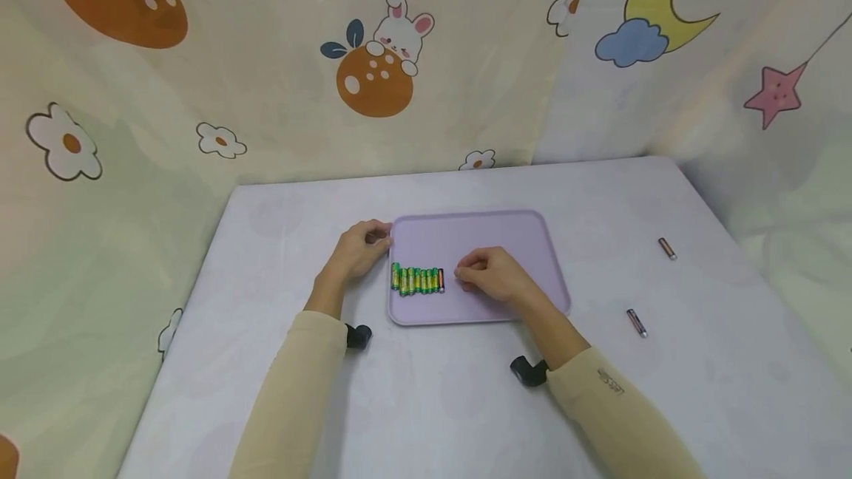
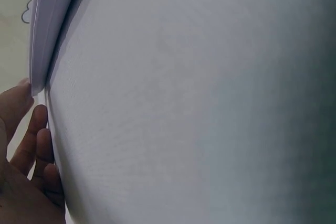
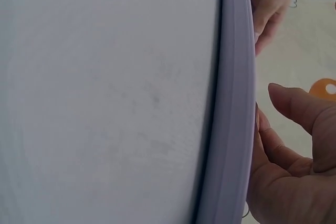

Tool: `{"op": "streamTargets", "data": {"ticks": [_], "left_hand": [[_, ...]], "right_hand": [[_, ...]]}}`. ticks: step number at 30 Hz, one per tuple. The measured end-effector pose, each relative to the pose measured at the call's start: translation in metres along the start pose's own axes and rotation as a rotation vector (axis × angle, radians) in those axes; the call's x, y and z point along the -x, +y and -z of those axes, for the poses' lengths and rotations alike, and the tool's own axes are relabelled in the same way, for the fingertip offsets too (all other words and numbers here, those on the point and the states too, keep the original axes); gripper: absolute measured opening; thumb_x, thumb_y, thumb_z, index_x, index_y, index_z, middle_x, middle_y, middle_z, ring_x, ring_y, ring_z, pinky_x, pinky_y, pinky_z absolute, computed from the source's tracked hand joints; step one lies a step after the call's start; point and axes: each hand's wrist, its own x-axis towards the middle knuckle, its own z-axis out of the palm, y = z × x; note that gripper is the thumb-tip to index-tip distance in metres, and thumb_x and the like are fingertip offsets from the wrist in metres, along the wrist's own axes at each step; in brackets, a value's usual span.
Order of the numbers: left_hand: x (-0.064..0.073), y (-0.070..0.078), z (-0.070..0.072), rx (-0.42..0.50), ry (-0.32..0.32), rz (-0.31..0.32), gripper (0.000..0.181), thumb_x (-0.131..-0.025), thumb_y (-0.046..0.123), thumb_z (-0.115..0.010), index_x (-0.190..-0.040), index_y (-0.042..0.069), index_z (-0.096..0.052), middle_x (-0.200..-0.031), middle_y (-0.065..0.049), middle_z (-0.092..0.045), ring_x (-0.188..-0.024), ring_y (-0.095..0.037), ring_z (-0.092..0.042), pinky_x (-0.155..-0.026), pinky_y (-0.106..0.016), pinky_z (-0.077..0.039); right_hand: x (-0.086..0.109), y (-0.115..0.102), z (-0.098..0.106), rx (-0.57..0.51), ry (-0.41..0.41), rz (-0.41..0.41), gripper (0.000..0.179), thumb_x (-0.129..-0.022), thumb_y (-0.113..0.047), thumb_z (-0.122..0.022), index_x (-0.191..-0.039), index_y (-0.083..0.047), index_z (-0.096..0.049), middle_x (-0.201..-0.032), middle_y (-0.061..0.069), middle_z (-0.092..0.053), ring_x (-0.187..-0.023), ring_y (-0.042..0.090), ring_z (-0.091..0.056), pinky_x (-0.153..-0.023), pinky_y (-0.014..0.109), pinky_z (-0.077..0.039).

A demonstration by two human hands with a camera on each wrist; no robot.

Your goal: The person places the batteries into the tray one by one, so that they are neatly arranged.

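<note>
A lilac tray [image 1: 466, 228] lies on the white table. In its left part several green and yellow batteries [image 1: 413, 281] stand side by side in a row, with one black and orange battery [image 1: 441, 281] at the row's right end. My left hand [image 1: 359, 248] holds the tray's left rim; in the left wrist view its thumb [image 2: 21, 95] touches the tray's corner. Over the tray, just right of the row, is my right hand [image 1: 494, 273]. In the right wrist view its thumb [image 3: 289, 100] stands apart from the fingers, and no object shows between them.
Two loose batteries lie on the table right of the tray: one farther back [image 1: 667, 248], one nearer the front [image 1: 637, 322]. A patterned cloth [image 1: 279, 58] hangs behind the table and at its sides. Both wrists carry dark camera mounts [image 1: 529, 371].
</note>
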Motion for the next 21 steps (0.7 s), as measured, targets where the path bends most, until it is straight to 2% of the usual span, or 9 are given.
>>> {"op": "streamTargets", "data": {"ticks": [9, 21], "left_hand": [[0.001, -0.001, -0.001, 0.01, -0.006, -0.001, 0.038, -0.103, 0.03, -0.063, -0.14, 0.021, -0.061, -0.136, -0.004, -0.06, -0.13, -0.027, -0.052, -0.111, -0.047, -0.043], [0.0, 0.001, 0.001, 0.002, -0.005, -0.017, 0.038, -0.103, 0.028, -0.063, -0.14, 0.02, -0.062, -0.135, -0.005, -0.061, -0.129, -0.027, -0.053, -0.111, -0.046, -0.043]], "right_hand": [[0.01, 0.009, 0.006, 0.043, -0.009, 0.027, 0.024, -0.096, -0.028, -0.072, -0.109, -0.008, -0.072, -0.089, 0.003, -0.074, -0.081, 0.015, -0.07, -0.089, 0.034, -0.05], [0.034, 0.026, 0.036, 0.069, 0.002, 0.08, 0.024, -0.097, -0.026, -0.071, -0.11, -0.006, -0.072, -0.092, 0.004, -0.076, -0.085, 0.016, -0.07, -0.089, 0.034, -0.049]]}}
